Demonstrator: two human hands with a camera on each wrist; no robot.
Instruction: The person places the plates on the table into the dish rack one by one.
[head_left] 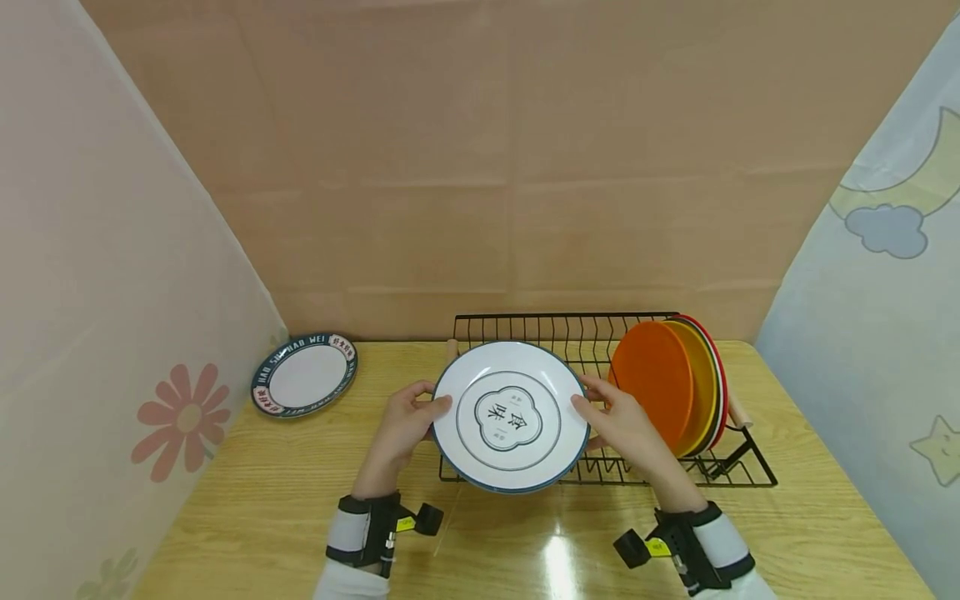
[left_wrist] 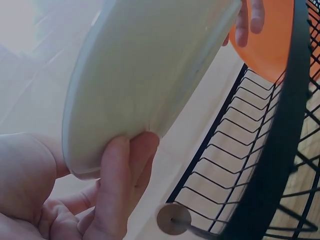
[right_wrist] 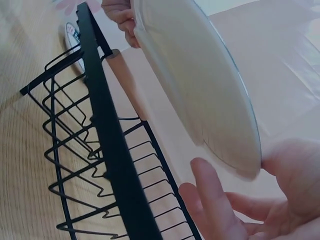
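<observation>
A white plate (head_left: 510, 415) with a blue rim and a printed centre is held tilted toward me, over the left part of a black wire dish rack (head_left: 570, 327). My left hand (head_left: 408, 417) grips its left edge, thumb on the face. My right hand (head_left: 622, 421) grips its right edge the same way. The left wrist view shows the plate's underside (left_wrist: 150, 75) with my left fingers (left_wrist: 120, 190) curled behind it, above the rack (left_wrist: 270, 165). In the right wrist view the plate (right_wrist: 200, 85) sits between my right hand (right_wrist: 240, 210) and the rack's rail (right_wrist: 110, 135).
An orange plate (head_left: 651, 383), a yellow plate (head_left: 705, 375) and a red plate (head_left: 722, 375) stand upright in the rack's right end. Another plate (head_left: 303, 375) with a dark lettered rim lies at the back left of the wooden table (head_left: 300, 500). Fabric walls close three sides.
</observation>
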